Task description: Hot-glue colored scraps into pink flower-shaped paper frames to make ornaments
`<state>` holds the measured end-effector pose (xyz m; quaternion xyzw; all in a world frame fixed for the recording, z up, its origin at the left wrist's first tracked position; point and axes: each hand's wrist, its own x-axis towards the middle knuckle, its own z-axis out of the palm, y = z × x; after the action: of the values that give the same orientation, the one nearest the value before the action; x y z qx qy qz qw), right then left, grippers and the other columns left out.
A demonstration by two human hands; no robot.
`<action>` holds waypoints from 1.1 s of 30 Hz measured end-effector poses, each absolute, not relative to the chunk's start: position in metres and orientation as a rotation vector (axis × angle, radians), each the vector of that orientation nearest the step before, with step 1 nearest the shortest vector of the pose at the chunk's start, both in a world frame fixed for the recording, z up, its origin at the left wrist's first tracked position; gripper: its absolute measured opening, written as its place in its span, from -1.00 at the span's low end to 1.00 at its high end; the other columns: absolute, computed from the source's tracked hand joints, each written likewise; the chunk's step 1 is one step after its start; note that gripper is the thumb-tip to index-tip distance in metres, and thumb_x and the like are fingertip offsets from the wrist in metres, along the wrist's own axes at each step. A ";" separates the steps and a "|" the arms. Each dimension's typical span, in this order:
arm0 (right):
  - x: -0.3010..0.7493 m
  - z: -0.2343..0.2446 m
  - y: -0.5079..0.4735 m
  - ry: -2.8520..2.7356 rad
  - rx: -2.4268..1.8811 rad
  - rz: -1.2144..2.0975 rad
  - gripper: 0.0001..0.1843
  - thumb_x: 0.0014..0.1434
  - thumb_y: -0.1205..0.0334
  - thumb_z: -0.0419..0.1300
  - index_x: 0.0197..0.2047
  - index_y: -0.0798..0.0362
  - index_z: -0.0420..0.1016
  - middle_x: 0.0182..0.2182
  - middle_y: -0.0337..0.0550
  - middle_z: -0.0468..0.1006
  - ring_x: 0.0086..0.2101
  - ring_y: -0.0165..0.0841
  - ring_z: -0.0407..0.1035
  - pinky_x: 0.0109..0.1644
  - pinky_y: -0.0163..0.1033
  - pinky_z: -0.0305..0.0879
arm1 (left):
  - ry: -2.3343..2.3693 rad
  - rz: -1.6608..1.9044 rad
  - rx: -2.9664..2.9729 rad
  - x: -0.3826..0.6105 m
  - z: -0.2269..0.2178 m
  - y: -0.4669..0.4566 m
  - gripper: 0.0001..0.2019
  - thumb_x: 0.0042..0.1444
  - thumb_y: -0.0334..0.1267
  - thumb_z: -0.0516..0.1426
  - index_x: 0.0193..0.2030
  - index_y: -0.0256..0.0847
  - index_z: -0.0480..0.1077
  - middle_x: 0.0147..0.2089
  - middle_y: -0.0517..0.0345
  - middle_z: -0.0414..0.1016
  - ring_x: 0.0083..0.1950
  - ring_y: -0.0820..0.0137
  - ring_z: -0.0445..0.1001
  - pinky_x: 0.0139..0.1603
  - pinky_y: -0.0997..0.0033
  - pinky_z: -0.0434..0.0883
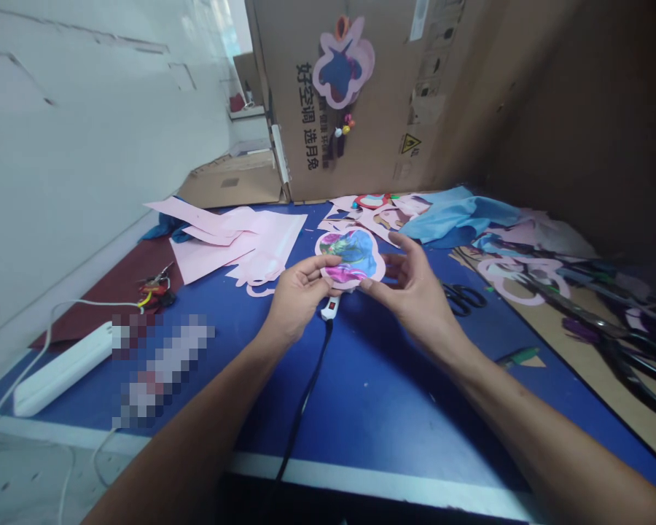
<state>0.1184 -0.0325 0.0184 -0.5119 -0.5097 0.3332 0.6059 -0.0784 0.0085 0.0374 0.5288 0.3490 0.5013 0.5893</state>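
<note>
A flower-shaped pink paper cutout (350, 255) with a swirled blue and magenta centre is held above the blue tabletop (383, 408). My left hand (298, 295) pinches its left and lower edge. My right hand (410, 288) curves around its right side with fingers apart, the thumb near or on the lower edge. Just below the cutout, between my hands, lies a small white corded device (331, 308) with a red switch. Its black cord (303, 401) runs towards me over the table edge.
Pink paper sheets (224, 244) lie left, beside a dark red mat (106, 295). A white power strip (63, 368) and a pixelated patch (161, 368) sit near the front. Black scissors (463, 299), blue cloth (459, 217), and a cardboard box (350, 95) lie ahead.
</note>
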 end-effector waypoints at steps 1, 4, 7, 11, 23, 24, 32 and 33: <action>0.118 0.018 -0.034 -1.234 -1.198 0.651 -0.01 0.10 0.01 0.59 0.52 -0.21 0.31 0.26 0.03 0.59 0.17 0.01 0.55 0.22 0.21 0.54 | 0.815 1.166 1.232 -0.079 0.037 0.009 -0.64 0.05 -0.34 0.43 0.03 -0.24 0.71 -0.13 0.02 0.80 -0.16 0.32 0.75 -0.09 0.37 0.69; 0.117 0.020 -0.038 -1.434 -1.198 0.298 -0.24 0.23 0.08 0.50 0.45 -0.21 0.44 0.37 0.05 0.50 0.35 0.06 0.43 0.38 0.29 0.45 | 0.819 1.158 1.236 -0.079 0.036 0.009 -0.64 0.06 -0.29 0.44 0.03 -0.24 0.71 -0.15 0.03 0.79 -0.19 0.31 0.74 -0.10 0.35 0.69; 0.116 0.022 -0.043 -1.596 -1.150 0.071 -0.51 0.31 0.17 0.44 0.29 -0.20 0.59 0.36 0.04 0.48 0.39 0.08 0.39 0.47 0.33 0.36 | 0.822 1.152 1.248 -0.078 0.036 0.008 -0.65 0.06 -0.28 0.45 0.01 -0.23 0.71 -0.18 0.07 0.78 -0.23 0.35 0.73 -0.10 0.36 0.69; 0.114 0.022 -0.046 -1.693 -1.111 0.017 -0.70 0.38 0.28 0.38 0.14 -0.19 0.69 0.35 0.06 0.50 0.33 0.06 0.46 0.42 0.32 0.41 | 0.817 1.145 1.237 -0.078 0.037 0.007 -0.66 0.06 -0.29 0.46 0.01 -0.24 0.71 -0.14 0.07 0.80 -0.25 0.39 0.73 -0.10 0.39 0.69; 0.111 0.026 -0.048 -1.665 -1.104 0.065 -0.80 0.35 0.29 0.38 0.01 -0.13 0.70 0.19 0.05 0.65 0.21 0.01 0.59 0.32 0.23 0.50 | 0.800 1.125 1.232 -0.077 0.041 0.005 -0.64 0.03 -0.21 0.51 -0.02 -0.24 0.71 -0.24 0.12 0.77 -0.32 0.42 0.70 -0.15 0.41 0.68; 0.112 0.026 -0.048 -1.665 -1.107 0.066 -0.80 0.35 0.29 0.38 0.01 -0.13 0.71 0.19 0.05 0.65 0.20 0.01 0.59 0.31 0.23 0.51 | 0.802 1.121 1.233 -0.077 0.041 0.004 -0.64 0.02 -0.22 0.51 -0.02 -0.24 0.71 -0.25 0.13 0.76 -0.33 0.43 0.69 -0.15 0.41 0.67; 0.112 0.025 -0.048 -1.666 -1.141 0.092 -0.80 0.34 0.32 0.37 -0.01 -0.12 0.71 0.19 0.04 0.66 0.12 0.01 0.63 0.14 0.18 0.60 | 0.820 1.106 1.259 -0.076 0.043 0.002 -0.68 0.01 -0.26 0.49 -0.07 -0.23 0.71 -0.29 0.14 0.73 -0.36 0.44 0.65 -0.22 0.45 0.63; 0.112 0.025 -0.048 -1.668 -1.145 0.090 -0.81 0.35 0.32 0.37 -0.01 -0.12 0.71 0.19 0.04 0.66 0.11 0.00 0.64 0.13 0.18 0.60 | 0.823 1.106 1.259 -0.076 0.043 0.002 -0.68 0.01 -0.26 0.49 -0.06 -0.23 0.72 -0.29 0.14 0.73 -0.36 0.44 0.65 -0.23 0.45 0.62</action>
<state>0.1123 -0.0480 0.0251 -0.4795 -0.6985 0.0376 0.5298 -0.0761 0.0022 0.0431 0.5418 0.3544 0.4762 0.5950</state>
